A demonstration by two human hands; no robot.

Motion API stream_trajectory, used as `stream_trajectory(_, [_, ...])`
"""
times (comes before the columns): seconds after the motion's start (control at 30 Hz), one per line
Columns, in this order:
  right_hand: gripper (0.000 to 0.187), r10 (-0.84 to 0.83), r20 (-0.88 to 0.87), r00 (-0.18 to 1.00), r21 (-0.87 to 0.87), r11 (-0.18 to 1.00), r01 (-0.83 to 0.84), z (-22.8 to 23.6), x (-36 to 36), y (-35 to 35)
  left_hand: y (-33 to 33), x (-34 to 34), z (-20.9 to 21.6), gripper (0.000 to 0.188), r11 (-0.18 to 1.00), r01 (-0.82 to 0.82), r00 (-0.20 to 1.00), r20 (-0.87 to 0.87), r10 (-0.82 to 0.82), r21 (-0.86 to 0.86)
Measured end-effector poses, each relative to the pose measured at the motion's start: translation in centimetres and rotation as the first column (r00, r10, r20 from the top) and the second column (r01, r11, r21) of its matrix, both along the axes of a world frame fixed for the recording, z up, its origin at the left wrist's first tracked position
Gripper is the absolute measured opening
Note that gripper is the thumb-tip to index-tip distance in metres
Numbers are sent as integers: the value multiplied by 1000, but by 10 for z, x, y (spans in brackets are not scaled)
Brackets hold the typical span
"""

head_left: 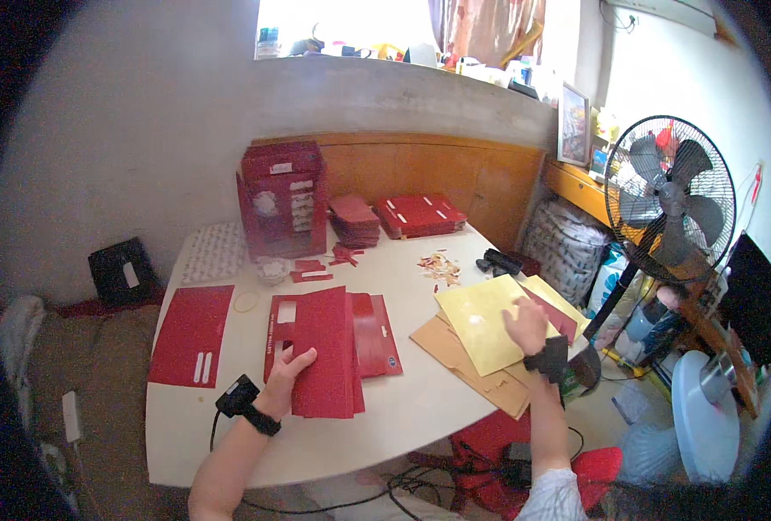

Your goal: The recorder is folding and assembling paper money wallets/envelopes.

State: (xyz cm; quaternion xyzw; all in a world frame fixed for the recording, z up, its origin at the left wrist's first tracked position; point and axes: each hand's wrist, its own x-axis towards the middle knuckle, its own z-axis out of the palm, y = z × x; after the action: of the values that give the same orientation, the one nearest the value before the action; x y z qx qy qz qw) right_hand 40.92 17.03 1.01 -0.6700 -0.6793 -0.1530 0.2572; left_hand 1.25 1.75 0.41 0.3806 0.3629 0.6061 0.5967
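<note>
Gripping a red card's (326,347) edge, left hand (288,380) borders bare tabletop (342,447); right hand (528,326) touches yellow sheet (477,321), grip unclear.

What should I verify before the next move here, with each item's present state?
1. Left hand touching the dark-red rectangular card sheets: ok.
2. Left hand's grip underneath them: cannot tell, hidden.
3. Right hand on the pale-yellow rectangular paper sheet: ok.
4. Yellow sheet apart from the brown rectangular cardboard sheets: not ok, overlapping.
5. White smooth-topped table free of small paper scraps: not ok.
</note>
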Motion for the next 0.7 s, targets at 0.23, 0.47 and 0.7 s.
stream_trajectory(0.23, [55, -328, 49, 943, -171, 928, 331, 4, 30, -30, -3, 0, -2, 30, 998, 54, 998, -35, -54, -14])
stream_trajectory(0.47, [66, -330, -37, 943, -226, 922, 314, 3, 29, -35, -4, -1, -1, 31, 999, 43, 998, -47, -43, 4])
stream_trajectory(0.7, [45, 138, -298, 945, -37, 987, -156, -33, 63, 2, -1, 2, -3, 31, 995, 91, 995, -42, -92, -28])
